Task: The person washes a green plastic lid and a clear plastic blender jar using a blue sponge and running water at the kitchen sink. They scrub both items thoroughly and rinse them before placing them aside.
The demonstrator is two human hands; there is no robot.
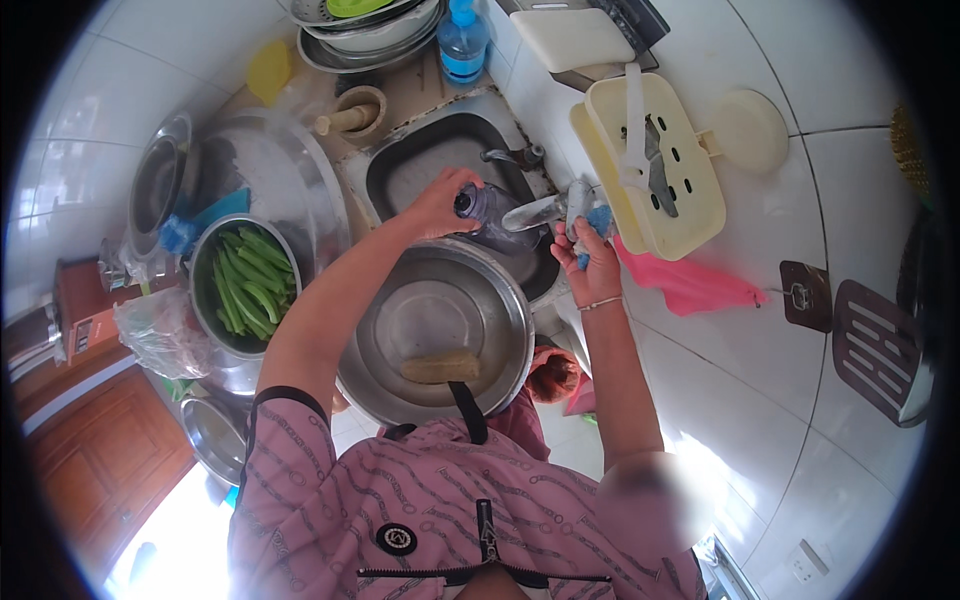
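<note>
My left hand (448,201) grips a clear, purplish plastic bottle (501,214) by its mouth end, tilted over the sink (420,142). Beside the bottle is the metal spout (534,213) of a tap. My right hand (591,262) is at the tap, its fingers on the upright lever (578,199). Bits of blue material (599,219) show around those fingers; whether they are held or fixed to the tap is unclear. Below the bottle, a large steel basin (517,315) overlaps the sink's near edge and holds shallow water and a brownish, cylindrical piece (441,367).
Cut green okra (255,277) fills a steel bowl (196,281) at left. A stone mortar with a pestle (352,118) and a blue pump bottle (462,45) stand behind the sink. A cream wall rack (694,225) carries a peeler-like knife (654,169); a pink cloth (675,277) hangs below.
</note>
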